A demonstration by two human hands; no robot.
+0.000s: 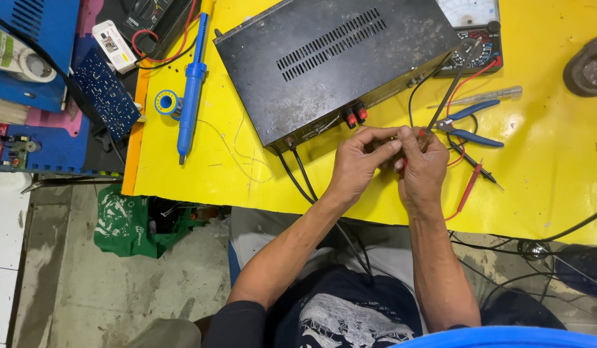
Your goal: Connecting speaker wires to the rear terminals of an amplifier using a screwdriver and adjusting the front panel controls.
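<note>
Black metal amplifier case [331, 64], vented on top and lying at an angle on the yellow bench cover [556, 193], is sitting with its rear panel facing the person. Both hands are working just in front of that panel, close to the pair of red terminal knobs [355, 116]. The left hand [356, 164] is pinching something small between thumb and fingertips; what it is cannot be told. The right hand [422, 169] is closing around a thin dark-shafted tool [443, 103], apparently a screwdriver or a probe, with the shaft pointing up and away toward the analogue multimeter [475, 32].

Judging from the layout, the job is in its middle stage: the case cover is on, black cables [298, 174] are hanging from the rear panel over the bench edge, and the hands are not touching the case.

Room for movement is narrow on the right, where blue-handled pliers [472, 125] and a red test probe [469, 187] are lying just beside the right hand. On the left, open yellow surface is separating the case from the blue desoldering pump [192, 84] and the solder reel [166, 102]. The near bench edge is running directly under both wrists.
</note>
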